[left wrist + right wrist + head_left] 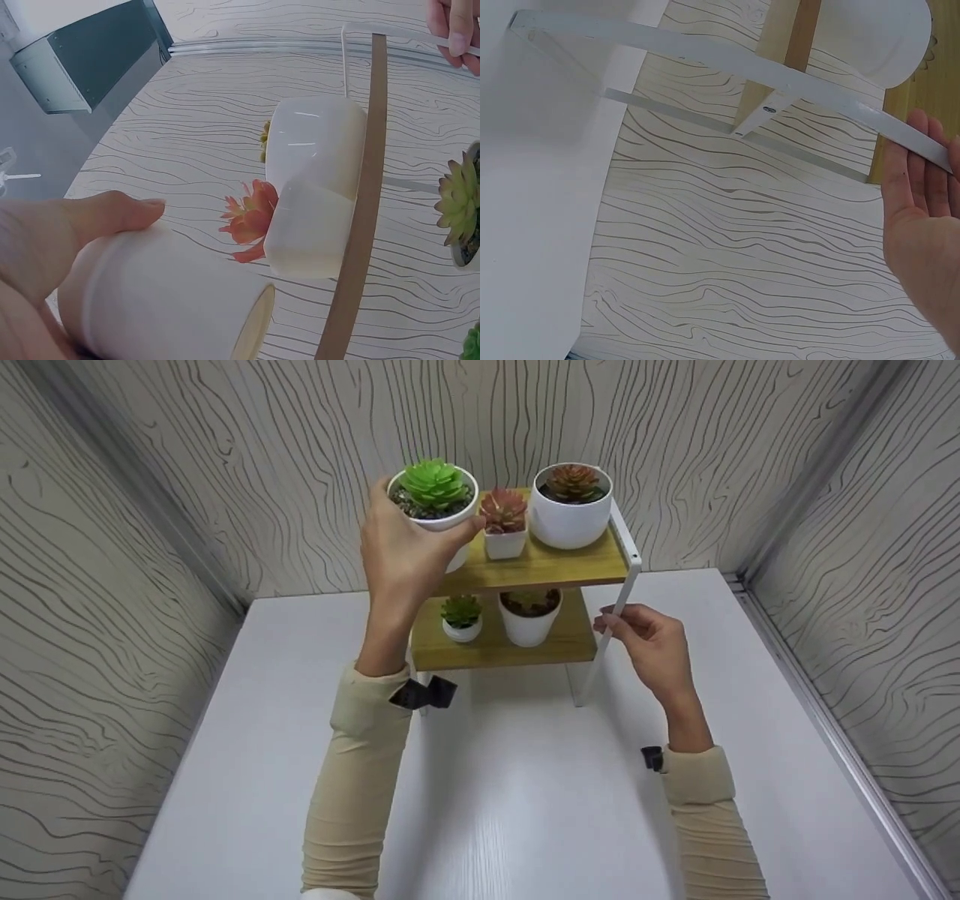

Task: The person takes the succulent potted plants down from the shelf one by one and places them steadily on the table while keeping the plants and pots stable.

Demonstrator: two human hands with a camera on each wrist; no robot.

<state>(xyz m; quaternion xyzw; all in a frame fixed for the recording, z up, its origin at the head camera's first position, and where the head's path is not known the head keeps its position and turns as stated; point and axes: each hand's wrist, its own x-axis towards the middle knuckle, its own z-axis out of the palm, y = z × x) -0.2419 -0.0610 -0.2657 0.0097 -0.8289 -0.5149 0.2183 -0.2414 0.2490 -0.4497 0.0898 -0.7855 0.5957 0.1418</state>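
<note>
My left hand (401,544) grips a white round pot with a bright green succulent (433,484) at the top shelf's left end; in the left wrist view the pot (172,292) is tilted, its base apart from the shelf edge (364,202). Beside it on the top shelf (540,570) stand a small square pot with a red succulent (504,544) and a larger round white pot (570,521). My right hand (652,649) pinches the rack's white right front leg (621,596), also visible in the right wrist view (840,101).
On the lower shelf (502,658) sit a small white pot with a green plant (462,630) and a taller white pot (529,628). The rack stands on a white table (487,810), with wood-patterned panels (300,472) behind and at both sides.
</note>
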